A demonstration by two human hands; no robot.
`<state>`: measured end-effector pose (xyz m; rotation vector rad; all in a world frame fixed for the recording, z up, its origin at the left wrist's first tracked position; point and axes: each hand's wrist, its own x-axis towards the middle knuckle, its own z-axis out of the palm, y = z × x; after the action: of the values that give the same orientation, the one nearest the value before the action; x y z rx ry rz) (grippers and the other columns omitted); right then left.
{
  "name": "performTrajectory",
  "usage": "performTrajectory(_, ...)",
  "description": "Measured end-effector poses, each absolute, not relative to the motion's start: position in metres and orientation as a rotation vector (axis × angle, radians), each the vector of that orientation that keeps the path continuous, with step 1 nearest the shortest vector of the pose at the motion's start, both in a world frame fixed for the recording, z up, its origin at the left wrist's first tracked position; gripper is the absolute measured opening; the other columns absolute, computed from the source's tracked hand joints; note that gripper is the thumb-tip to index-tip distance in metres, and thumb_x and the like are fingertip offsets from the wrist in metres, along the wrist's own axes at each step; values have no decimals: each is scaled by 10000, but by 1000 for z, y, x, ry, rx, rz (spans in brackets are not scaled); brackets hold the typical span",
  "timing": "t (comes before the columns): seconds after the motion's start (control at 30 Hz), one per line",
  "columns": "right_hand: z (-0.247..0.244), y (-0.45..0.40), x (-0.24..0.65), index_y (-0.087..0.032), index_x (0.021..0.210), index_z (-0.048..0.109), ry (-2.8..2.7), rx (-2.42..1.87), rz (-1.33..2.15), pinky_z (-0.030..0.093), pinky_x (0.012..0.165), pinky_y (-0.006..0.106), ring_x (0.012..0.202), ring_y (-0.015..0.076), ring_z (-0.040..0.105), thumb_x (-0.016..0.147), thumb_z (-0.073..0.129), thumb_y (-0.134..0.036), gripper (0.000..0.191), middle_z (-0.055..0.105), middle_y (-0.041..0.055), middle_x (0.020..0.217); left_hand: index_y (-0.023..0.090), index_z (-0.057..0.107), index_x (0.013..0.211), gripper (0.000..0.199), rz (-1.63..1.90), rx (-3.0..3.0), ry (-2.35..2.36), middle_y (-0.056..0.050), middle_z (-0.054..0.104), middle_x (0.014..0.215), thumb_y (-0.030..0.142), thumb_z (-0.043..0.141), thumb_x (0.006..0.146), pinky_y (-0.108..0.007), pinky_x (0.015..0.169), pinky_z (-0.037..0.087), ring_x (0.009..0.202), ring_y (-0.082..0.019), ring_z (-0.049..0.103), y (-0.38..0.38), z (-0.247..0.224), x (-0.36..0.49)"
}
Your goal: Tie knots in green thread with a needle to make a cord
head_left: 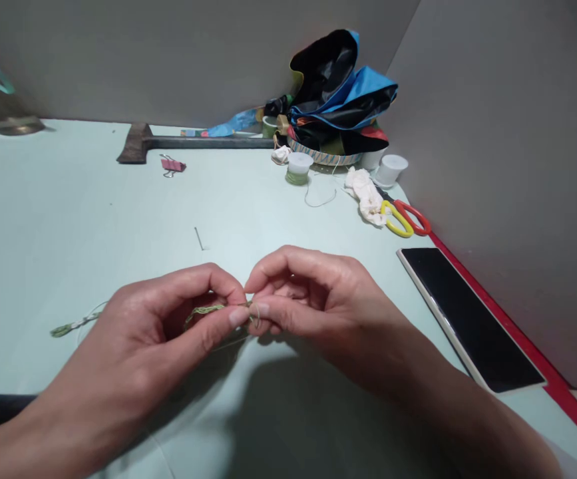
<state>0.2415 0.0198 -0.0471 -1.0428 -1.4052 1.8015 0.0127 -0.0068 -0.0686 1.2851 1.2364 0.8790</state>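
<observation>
My left hand (pixel 168 326) is closed, its thumb and index finger pinching a braided green cord (pixel 203 311). Right beside it, fingertips nearly touching, my right hand (pixel 298 293) pinches the thin thread end of the same cord, where a small loop of green thread hangs below the thumb. The cord runs back through the left palm, mostly hidden by the fingers. A knotted green and white cord end (pixel 76 324) lies on the table to the left of that hand. Pale loose thread trails beneath both hands. Ahead of them lies a thin bent metal pin (pixel 199 238).
A hammer-like tool (pixel 193 142) lies at the back, with a pink binder clip (pixel 172 164) before it. Thread spools (pixel 298 168), crumpled tissue (pixel 367 195), scissors (pixel 406 218) and a basket holding a blue-black pouch (pixel 343 93) stand back right. A phone (pixel 468 319) lies right.
</observation>
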Motion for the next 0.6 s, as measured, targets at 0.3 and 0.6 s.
performTrajectory(0.3, -53, 15, 242, -264, 988, 879, -1553, -1135, 1627, 592, 826, 333, 906, 195, 779, 1089, 844, -254, 108, 869, -5, 958, 360, 920, 881, 135, 882, 1328, 1326, 9, 827, 803, 478, 942, 944, -284, 533, 413, 643, -193, 586, -10, -77, 9)
performTrajectory(0.6, -57, 19, 229, -267, 813, 755, -1736, -1093, 1267, 531, 814, 345, 768, 158, 665, 976, 843, -204, 196, 753, -47, 810, 320, 874, 788, 241, 871, 1328, 1402, 9, 743, 702, 523, 992, 845, -287, 526, 394, 618, -193, 525, -10, -71, 18)
